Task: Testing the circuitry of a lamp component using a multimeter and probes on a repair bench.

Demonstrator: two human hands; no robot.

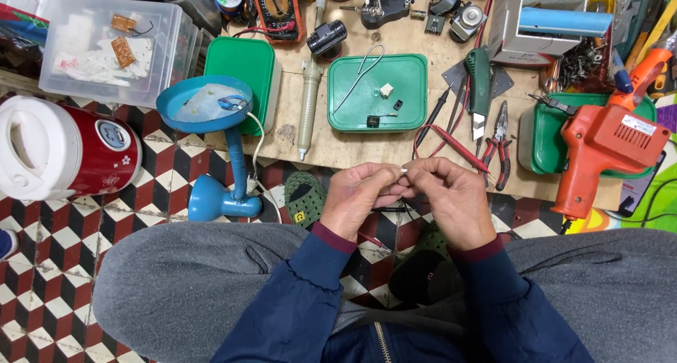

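Just below the middle of the frame, the left hand (361, 197) and the right hand (451, 197) meet fingertip to fingertip above the person's lap. Both are closed narrow, pinching a tiny whitish part (404, 170) between thumbs and forefingers; what exactly it is stays too small to tell. A thin dark wire (389, 209) runs just beneath the hands, and whether it joins the part cannot be made out.

Beyond the hands, across the upper half of the frame, lies a low wooden board (331, 148) crowded with tools. Straight above the hands sits a green tray (416, 119) holding a bent wire and a few small parts. Left of it lies a soldering iron (307, 105), and further left a second green box (243, 67) partly covered by the shade of a blue desk lamp (211, 105), whose base stands on the tiled floor at centre left. Red-handled pliers (498, 148) and a red probe (458, 146) lie just right of the tray. At the right edge an orange glue gun (610, 141) rests on another green tray. A red and white jug (63, 148) stands at the left edge, with a clear plastic box (113, 49) above it in the upper left. A multimeter (278, 7) sits at top centre
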